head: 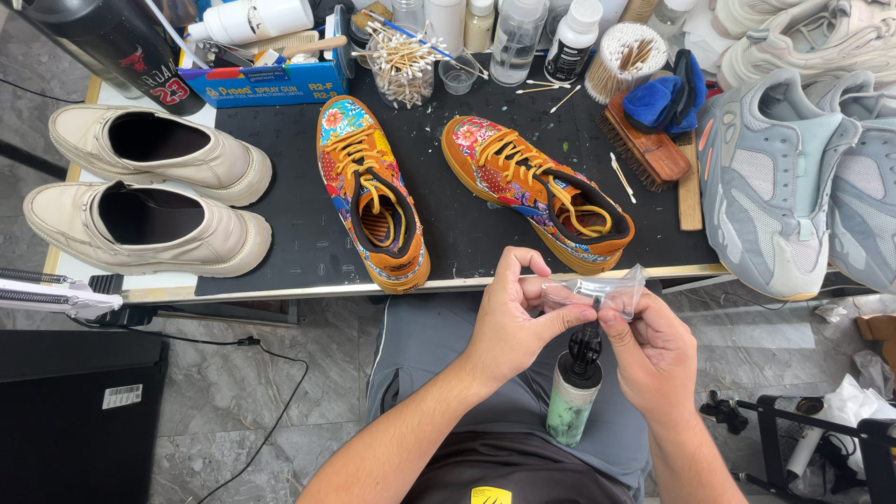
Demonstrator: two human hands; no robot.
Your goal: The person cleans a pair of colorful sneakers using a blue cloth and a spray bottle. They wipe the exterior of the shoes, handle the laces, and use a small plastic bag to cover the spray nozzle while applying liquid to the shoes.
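My left hand (pixel 509 322) and my right hand (pixel 649 350) meet over my lap, both pinching a small clear plastic bag (pixel 597 291) that has a small dark part inside. Below them a pale green bottle with a black pump top (pixel 572 392) stands upright between my thighs, just under the bag. On the black mat (pixel 467 233) ahead lie two colourful floral sneakers with orange laces, one (pixel 371 191) at centre and one (pixel 537 191) to its right, toes pointing away from me.
Two cream leather shoes (pixel 149 187) sit at the left. Grey and white sneakers (pixel 793 177) lie at the right. A wooden brush (pixel 644 140), blue cloth, cotton swabs in a jar (pixel 401 65), bottles and a blue box crowd the back. A cable runs over the marble floor.
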